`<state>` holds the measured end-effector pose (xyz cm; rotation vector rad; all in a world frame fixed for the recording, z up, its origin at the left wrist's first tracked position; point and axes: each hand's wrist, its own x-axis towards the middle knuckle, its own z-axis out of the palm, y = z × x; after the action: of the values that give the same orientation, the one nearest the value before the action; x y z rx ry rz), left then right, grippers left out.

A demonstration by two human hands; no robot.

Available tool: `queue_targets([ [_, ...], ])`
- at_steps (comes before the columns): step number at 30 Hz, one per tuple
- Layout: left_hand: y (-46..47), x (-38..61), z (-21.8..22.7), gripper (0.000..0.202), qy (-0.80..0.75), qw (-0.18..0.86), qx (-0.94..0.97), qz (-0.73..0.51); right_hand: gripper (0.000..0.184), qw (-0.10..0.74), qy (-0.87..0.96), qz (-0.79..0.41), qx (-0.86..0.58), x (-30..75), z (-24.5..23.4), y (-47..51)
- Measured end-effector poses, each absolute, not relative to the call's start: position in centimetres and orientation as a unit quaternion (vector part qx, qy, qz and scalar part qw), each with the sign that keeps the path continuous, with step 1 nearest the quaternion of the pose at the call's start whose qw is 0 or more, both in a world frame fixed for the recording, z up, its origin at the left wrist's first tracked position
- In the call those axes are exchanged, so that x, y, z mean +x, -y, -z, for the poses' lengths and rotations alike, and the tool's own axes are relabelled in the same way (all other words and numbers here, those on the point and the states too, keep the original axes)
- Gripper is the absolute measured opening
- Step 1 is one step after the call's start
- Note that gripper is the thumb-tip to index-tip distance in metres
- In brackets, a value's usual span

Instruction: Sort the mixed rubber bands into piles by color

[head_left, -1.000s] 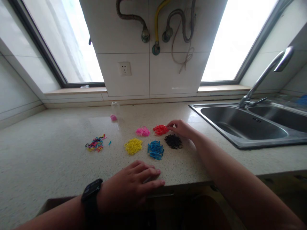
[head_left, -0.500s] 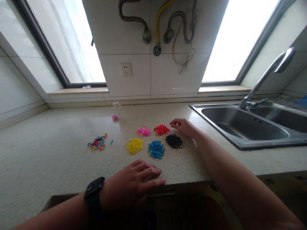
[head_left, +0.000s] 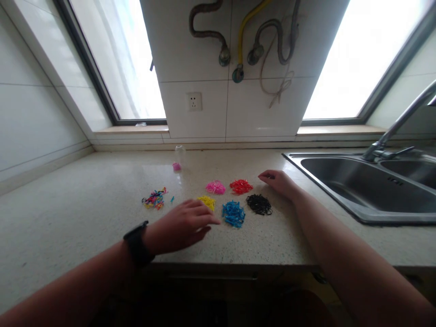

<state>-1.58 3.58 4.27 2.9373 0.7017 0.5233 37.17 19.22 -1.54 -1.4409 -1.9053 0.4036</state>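
Observation:
My left hand [head_left: 184, 227], with a dark watch [head_left: 139, 240] at the wrist, hangs low over the counter, fingers stretched out and nothing visible in them. It partly hides a pile of yellow rubber bands [head_left: 208, 202]. Just right of its fingertips lies a blue pile of bands [head_left: 233, 214]. My right hand [head_left: 277, 181] rests on the counter, loosely bent and holding nothing I can see. Nearest to it are a red pile [head_left: 241, 186] and a black pile [head_left: 259, 204]. A pink pile [head_left: 215, 187] sits behind the yellow one. Mixed-colour bands [head_left: 155, 199] lie on the left, beside one small blue piece [head_left: 172, 199].
Toward the back stands a clear cup-like container [head_left: 180, 154] with a pink item [head_left: 176, 166] at its base. A steel sink [head_left: 340, 200] with a tap [head_left: 391, 122] takes up the right side. The counter's front edge [head_left: 238, 263] runs close to me.
My left hand has lifted from the front edge and moved forward and left, now covering part of the yellow pile. My right hand stays by the red pile. The view has shifted left.

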Motion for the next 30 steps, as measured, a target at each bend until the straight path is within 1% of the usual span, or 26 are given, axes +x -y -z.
queue_targets([
  [3,-6.2,-4.5,-5.0,0.022,-0.299,0.025,0.938,-0.174,0.037,0.350,0.734,-0.159,-0.560,37.2,1.6,-19.3],
  [6,-8.7,-7.7,-5.1,0.020,-0.413,0.003,0.893,-0.177,0.035,0.353,0.733,-0.172,-0.556,37.3,1.6,-19.3],
  [8,-9.9,-9.6,-5.0,0.023,-0.473,0.005,0.867,-0.154,0.035,0.355,0.730,-0.178,-0.556,37.3,1.6,-19.3],
  [11,-11.0,-11.6,-4.7,0.031,-0.521,0.013,0.845,-0.117,0.037,0.356,0.724,-0.181,-0.562,37.4,1.4,-19.3],
  [16,-11.2,-12.4,-4.5,0.041,-0.545,0.063,0.833,-0.070,0.040,0.352,0.721,-0.182,-0.569,37.2,1.2,-19.1],
  [21,-11.1,-12.2,-4.2,0.037,-0.556,0.078,0.826,-0.043,0.041,0.354,0.714,-0.184,-0.575,37.2,1.2,-19.1],
  [30,-11.3,-12.2,-3.9,0.036,-0.554,0.093,0.826,-0.049,0.044,0.351,0.711,-0.186,-0.580,37.4,1.3,-19.3],
])
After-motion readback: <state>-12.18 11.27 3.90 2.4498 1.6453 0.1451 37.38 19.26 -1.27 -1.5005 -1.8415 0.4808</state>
